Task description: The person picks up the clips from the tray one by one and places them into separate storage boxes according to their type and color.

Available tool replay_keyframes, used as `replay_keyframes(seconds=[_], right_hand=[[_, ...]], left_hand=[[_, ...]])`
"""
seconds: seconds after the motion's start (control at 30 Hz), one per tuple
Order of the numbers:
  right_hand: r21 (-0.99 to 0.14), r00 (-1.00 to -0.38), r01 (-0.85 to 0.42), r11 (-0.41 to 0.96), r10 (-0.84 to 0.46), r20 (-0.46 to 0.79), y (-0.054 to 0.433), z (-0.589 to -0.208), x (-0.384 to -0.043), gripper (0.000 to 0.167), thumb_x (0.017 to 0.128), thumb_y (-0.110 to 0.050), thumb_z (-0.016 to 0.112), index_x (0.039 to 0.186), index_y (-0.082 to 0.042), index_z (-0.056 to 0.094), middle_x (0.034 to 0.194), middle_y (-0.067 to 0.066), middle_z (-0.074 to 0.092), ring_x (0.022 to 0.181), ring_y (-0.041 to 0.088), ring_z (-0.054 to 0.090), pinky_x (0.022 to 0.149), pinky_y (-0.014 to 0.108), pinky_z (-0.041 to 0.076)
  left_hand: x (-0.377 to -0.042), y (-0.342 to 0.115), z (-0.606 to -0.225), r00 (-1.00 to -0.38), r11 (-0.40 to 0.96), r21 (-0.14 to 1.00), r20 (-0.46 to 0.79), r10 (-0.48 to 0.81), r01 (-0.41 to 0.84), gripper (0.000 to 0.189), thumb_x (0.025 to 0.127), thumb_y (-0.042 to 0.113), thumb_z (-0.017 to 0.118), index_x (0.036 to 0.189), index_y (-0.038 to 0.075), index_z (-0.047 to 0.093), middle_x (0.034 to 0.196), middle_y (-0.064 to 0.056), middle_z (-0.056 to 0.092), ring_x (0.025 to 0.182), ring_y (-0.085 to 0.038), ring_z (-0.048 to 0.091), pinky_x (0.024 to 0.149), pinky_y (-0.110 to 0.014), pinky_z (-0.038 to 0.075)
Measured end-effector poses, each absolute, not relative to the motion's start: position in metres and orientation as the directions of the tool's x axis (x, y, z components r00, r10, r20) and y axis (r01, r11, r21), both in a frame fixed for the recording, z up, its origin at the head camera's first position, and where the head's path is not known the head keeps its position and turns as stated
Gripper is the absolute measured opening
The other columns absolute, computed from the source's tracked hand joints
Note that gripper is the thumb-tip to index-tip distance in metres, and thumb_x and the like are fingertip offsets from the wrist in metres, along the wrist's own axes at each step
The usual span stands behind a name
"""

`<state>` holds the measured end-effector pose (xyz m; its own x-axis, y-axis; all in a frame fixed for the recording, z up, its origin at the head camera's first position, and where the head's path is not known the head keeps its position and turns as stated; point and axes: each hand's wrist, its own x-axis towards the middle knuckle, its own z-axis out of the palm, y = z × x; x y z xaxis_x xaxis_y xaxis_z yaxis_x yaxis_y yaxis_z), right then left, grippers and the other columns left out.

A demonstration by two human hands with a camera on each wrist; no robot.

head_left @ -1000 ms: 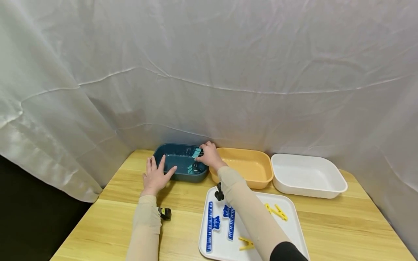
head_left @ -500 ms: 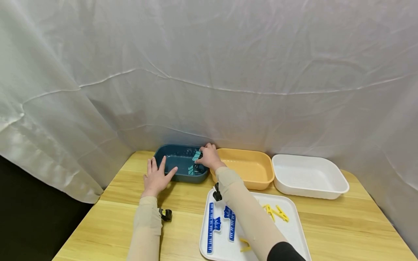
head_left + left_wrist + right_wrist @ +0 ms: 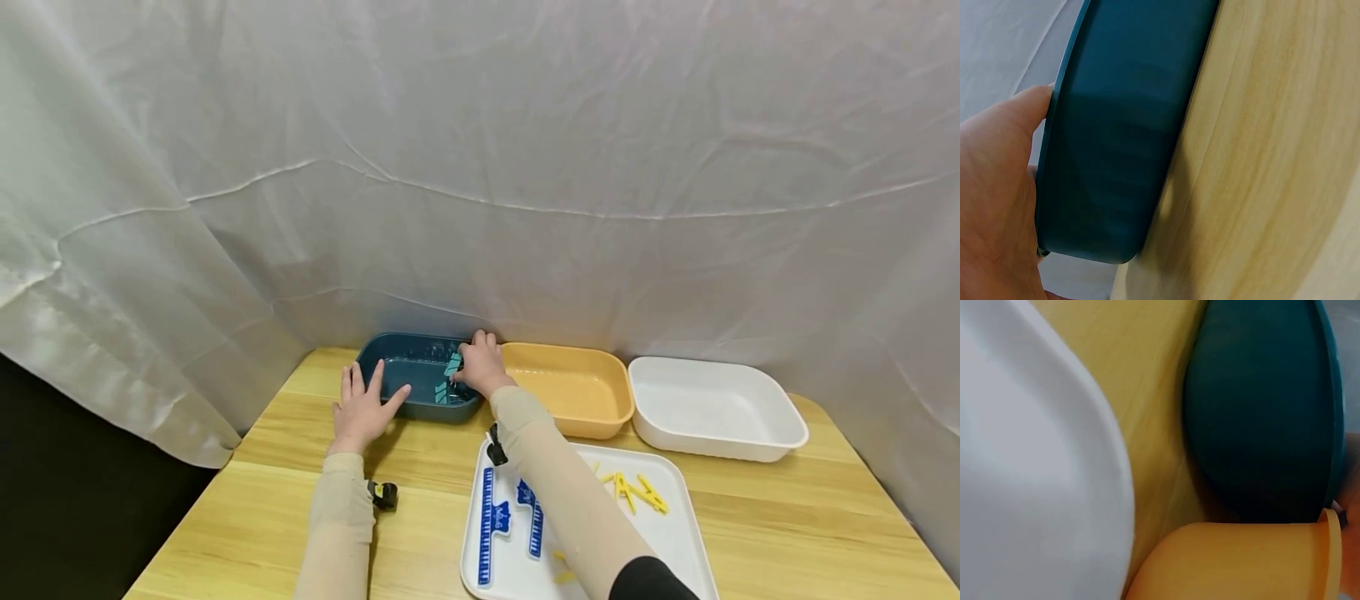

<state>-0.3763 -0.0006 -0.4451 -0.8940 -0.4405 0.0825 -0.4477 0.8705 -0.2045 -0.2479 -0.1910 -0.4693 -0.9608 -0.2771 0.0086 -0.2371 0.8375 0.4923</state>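
Observation:
A dark teal bin (image 3: 417,410) stands at the back left of the table. Inside its right end lie two light teal clips: a farther clip (image 3: 453,364) and a nearer clip (image 3: 442,393). My right hand (image 3: 482,364) reaches over that end and pinches the farther clip between thumb and fingers. In the right wrist view the hand is mostly hidden behind the bin rims. My left hand (image 3: 363,411) lies with fingers spread and straight over the bin's front left rim. The left wrist view has this hand (image 3: 997,162) against the rim.
A yellow bin (image 3: 592,427) and a white bin (image 3: 720,444) stand in a row to the right. In front, a white tray (image 3: 660,567) holds blue piano-key clips (image 3: 486,533) and yellow clothespins (image 3: 622,489), partly under my right arm. A grey curtain hangs behind.
My right hand has shifted slightly nearer to me inside the teal bin, and the farther clip has come with it toward the nearer one. My left hand stays at the rim.

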Motion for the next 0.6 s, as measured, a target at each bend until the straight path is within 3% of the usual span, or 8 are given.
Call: replay_keyframes(seconds=[0.33, 0.6], right_hand=[[-0.125, -0.890, -0.457, 0.881, -0.451, 0.074, -0.0034, -0.4531, -0.3776, 0.045, 0.085, -0.041, 0.073, 0.123, -0.017, 0.066, 0.128, 0.012, 0.040, 0.116, 0.029, 0.031, 0.096, 0.042, 0.032], [-0.084, -0.895, -0.446, 0.891, -0.442, 0.067, -0.0047, -0.4548, -0.3772, 0.044, 0.086, -0.041, 0.073, 0.123, -0.018, 0.066, 0.129, 0.012, 0.038, 0.116, 0.029, 0.029, 0.094, 0.042, 0.030]], left_hand=[[-0.2486, -0.1894, -0.4688, -0.961, 0.839, 0.491, 0.011, -0.277, -0.236, 0.087, 0.092, 0.072, 0.037, 0.159, 0.026, 0.006, 0.163, -0.017, -0.015, 0.150, -0.038, -0.018, 0.109, -0.077, 0.010], [-0.2492, -0.1880, -0.4687, -0.961, 0.838, 0.492, 0.012, -0.276, -0.235, 0.088, 0.091, 0.073, 0.037, 0.159, 0.026, 0.007, 0.163, -0.018, -0.016, 0.150, -0.038, -0.018, 0.110, -0.077, 0.009]])
